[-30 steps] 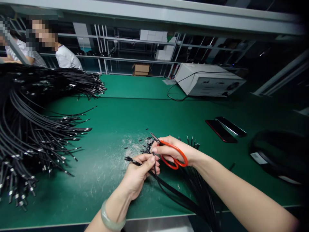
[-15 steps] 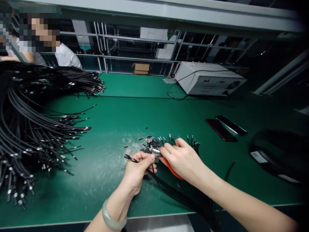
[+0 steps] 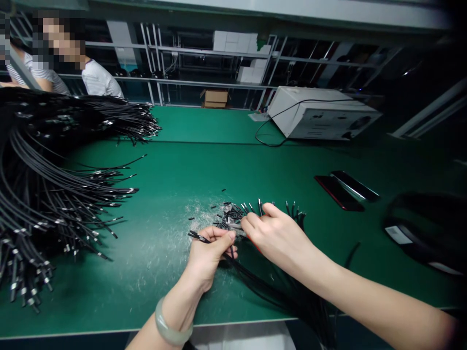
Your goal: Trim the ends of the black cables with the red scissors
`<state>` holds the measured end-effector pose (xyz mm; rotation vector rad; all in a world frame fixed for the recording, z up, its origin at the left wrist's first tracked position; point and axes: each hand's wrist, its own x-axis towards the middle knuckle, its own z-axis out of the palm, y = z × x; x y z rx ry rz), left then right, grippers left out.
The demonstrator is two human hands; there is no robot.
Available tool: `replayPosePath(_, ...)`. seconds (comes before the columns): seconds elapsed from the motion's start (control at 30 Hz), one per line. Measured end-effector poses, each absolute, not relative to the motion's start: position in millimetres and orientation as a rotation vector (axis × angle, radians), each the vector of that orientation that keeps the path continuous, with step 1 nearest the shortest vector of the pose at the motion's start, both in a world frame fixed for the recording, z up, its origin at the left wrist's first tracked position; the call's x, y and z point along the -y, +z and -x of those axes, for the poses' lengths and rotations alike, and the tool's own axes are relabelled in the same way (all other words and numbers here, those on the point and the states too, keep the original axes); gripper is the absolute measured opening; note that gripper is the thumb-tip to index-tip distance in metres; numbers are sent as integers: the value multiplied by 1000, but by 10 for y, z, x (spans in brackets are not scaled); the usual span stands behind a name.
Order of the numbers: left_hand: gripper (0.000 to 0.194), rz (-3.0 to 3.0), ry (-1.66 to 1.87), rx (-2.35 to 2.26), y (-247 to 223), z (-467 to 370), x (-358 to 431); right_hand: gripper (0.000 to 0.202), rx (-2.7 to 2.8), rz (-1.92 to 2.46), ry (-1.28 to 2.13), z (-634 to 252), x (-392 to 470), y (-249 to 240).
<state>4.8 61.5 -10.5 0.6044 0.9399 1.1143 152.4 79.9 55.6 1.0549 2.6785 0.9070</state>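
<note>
My left hand point(image 3: 209, 255), with a pale green bangle on the wrist, is closed around a few black cables point(image 3: 251, 282). Their short ends poke out to its left, and one cable stands up between thumb and fingers. My right hand point(image 3: 270, 228) grips wire cutters point(image 3: 237, 226) whose metal jaws meet that upright cable close to my left thumb. Only a sliver of the red handle shows under the palm. Just behind the jaws lies a small heap of cut black pieces point(image 3: 230, 212) among whitish strands. Cable ends with silvery tips point(image 3: 292, 209) fan out beyond my right hand.
A large bundle of black cables point(image 3: 69, 189) covers the left of the green table point(image 3: 175, 170). Two phones point(image 3: 341, 193), a coil of black cable point(image 3: 430, 228) and a white boxy machine point(image 3: 324, 114) are to the right. Two people point(image 3: 102, 80) are at the back left.
My right hand has closed further on the cutters, so less red handle shows. My left hand keeps its hold on the cables. The view has shifted slightly.
</note>
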Motion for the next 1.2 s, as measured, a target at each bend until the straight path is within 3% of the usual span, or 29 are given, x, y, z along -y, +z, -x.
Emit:
replayPosePath(0.6, 31, -577, 1094, -995, -96, -42, -627, 17, -2715, -879, 480, -1481, -1079, 738)
replayPosePath(0.8, 30, -527, 1072, -967, -111, -36, -628, 23, -2778, -1142, 39, -1600, -1055, 583)
replayPosePath(1.03, 29, -566, 1093, -982, -132, -42, -626, 16, -2724, -1077, 471, -1527, -985, 585)
replayPosePath(1.2, 30, -582, 1092, -995, -119, -40, -619, 16, -2688, -1000, 576, -1487, -987, 609)
